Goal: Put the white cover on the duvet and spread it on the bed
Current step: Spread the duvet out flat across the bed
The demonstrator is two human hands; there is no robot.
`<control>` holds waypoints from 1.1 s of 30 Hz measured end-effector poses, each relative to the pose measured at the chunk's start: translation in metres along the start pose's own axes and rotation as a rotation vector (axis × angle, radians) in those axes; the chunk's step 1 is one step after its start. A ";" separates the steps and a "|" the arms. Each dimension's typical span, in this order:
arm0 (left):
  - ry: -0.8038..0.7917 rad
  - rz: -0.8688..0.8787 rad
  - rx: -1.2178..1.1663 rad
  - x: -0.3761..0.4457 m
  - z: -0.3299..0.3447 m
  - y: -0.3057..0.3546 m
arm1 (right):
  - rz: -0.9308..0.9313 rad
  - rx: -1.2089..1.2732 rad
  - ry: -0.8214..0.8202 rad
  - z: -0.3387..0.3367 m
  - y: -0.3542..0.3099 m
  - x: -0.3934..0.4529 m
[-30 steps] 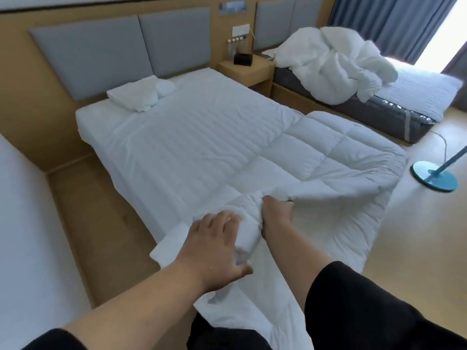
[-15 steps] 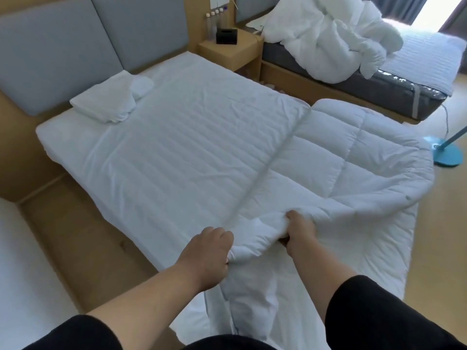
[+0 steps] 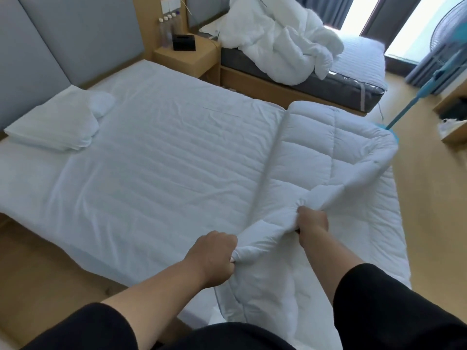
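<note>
- The bed with its white quilted sheet is the landmark; everything below is placed from it.
- The duvet lies on the foot part of the bed, folded back on itself, and its lower layer hangs over the foot end toward the person.
- The left hand is at the foot end of the bed, fingers curled tight around a bunched corner of the duvet.
- The right hand is just beside it, a little more over the bed, and grips the same gathered edge of the duvet; the fabric between both hands is twisted like a roll.
- From the right hand, the lifted edge of the duvet runs up toward the far foot corner of the bed.
- A folded white cover rests near the head of the bed, well apart from the duvet; I cannot tell if it is the cover or a pillow.
- A wooden nightstand stands beside the head of the bed, with a black box on it.
- Beyond the nightstand is a second bed with a crumpled white pile of bedding.
</note>
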State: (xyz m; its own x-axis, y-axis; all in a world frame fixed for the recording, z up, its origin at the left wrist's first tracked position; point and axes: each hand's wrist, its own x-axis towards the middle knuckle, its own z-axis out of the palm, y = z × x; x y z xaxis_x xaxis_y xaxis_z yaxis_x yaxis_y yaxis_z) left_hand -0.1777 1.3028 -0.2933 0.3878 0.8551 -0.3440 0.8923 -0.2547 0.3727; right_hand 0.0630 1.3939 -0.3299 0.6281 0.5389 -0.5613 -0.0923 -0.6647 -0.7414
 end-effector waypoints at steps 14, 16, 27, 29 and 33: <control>-0.083 0.280 -0.128 0.002 -0.104 -0.138 | 0.045 0.054 0.175 0.102 -0.057 -0.101; -0.145 0.277 -0.166 0.004 -0.096 -0.156 | 0.025 -0.035 0.191 0.120 -0.054 -0.102; -0.066 0.152 -0.136 0.055 -0.208 -0.341 | -0.152 -0.165 0.096 0.321 -0.132 -0.131; -0.047 0.132 -0.153 0.057 -0.221 -0.377 | -0.167 -0.168 0.073 0.356 -0.149 -0.142; -0.065 0.113 -0.201 0.058 -0.226 -0.449 | -0.179 -0.230 0.079 0.425 -0.163 -0.161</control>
State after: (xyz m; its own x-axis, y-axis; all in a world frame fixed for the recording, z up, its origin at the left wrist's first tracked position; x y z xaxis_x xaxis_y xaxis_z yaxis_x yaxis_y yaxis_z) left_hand -0.6081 1.5692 -0.2856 0.5022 0.7940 -0.3426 0.7811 -0.2465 0.5736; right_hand -0.3518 1.6354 -0.2751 0.6773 0.6225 -0.3922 0.1974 -0.6673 -0.7182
